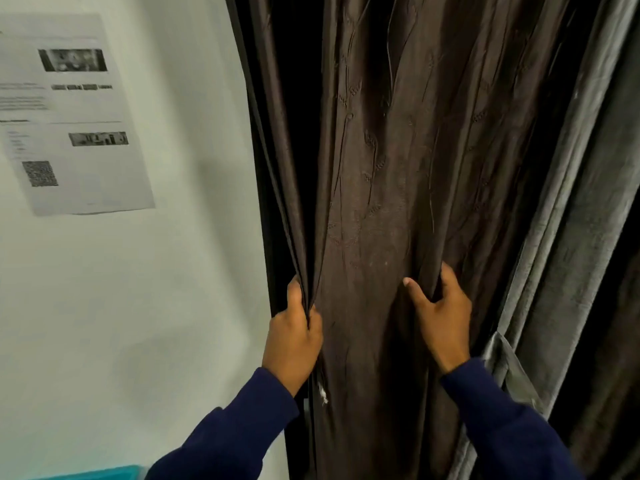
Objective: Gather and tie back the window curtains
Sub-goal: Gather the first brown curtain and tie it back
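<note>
A dark brown curtain [388, 174] with a stitched leaf pattern hangs in folds in front of me. My left hand [294, 334] grips its left edge, with the cloth pinched between thumb and fingers. My right hand [440, 313] grips a fold on the curtain's right side, thumb in front and fingers tucked behind the cloth. A grey curtain [568, 216] hangs bunched to the right. A grey fabric strip [502, 362] hangs looped low beside my right wrist.
A white wall [156, 306] fills the left, with a printed sheet of paper [72, 119] stuck on it. A turquoise object [104, 474] shows at the bottom left edge. A dark gap [298, 133] opens behind the brown curtain's left edge.
</note>
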